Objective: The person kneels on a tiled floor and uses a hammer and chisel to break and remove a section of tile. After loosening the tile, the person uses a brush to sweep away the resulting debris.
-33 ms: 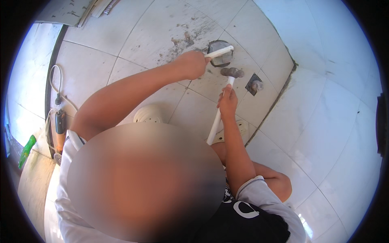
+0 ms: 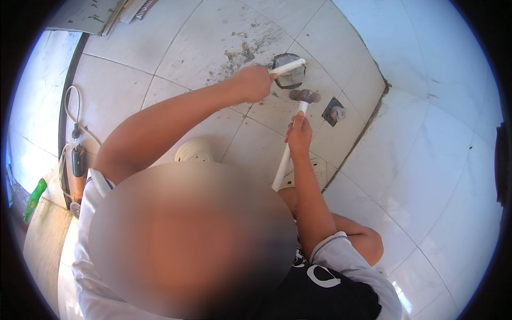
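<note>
Well, from where I stand, the left hand (image 2: 253,84) is curled tight round a smooth white rod (image 2: 288,66), which slants across a rough grey patch (image 2: 290,80) with a ragged dark rim among glossy tiles (image 2: 120,85). The right hand (image 2: 299,134) is wrapped round a hammer (image 2: 304,96), its pale handle slim and round, its lumpy brown head just beside the patch, near a dark square hole (image 2: 330,112).
</note>
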A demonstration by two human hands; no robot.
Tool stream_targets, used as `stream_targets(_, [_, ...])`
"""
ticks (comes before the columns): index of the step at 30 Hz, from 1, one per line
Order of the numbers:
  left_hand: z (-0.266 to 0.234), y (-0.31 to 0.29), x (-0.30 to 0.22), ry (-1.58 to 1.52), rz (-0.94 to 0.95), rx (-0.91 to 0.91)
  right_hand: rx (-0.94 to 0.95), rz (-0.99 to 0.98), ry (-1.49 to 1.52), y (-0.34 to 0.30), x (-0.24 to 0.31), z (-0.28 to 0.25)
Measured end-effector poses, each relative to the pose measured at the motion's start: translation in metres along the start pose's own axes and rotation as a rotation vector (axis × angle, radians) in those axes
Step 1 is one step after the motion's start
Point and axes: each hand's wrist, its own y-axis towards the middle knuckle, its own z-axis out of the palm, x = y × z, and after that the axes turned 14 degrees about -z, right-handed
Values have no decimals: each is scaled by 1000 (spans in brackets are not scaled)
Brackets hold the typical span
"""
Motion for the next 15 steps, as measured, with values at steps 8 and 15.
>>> stream_targets(8, [-14,-26,21,-97,-31,54,69,25,-14,7,0,-2])
stream_targets(15, [9,-58,24,-179,-163,42,57,5,33,4,1,4])
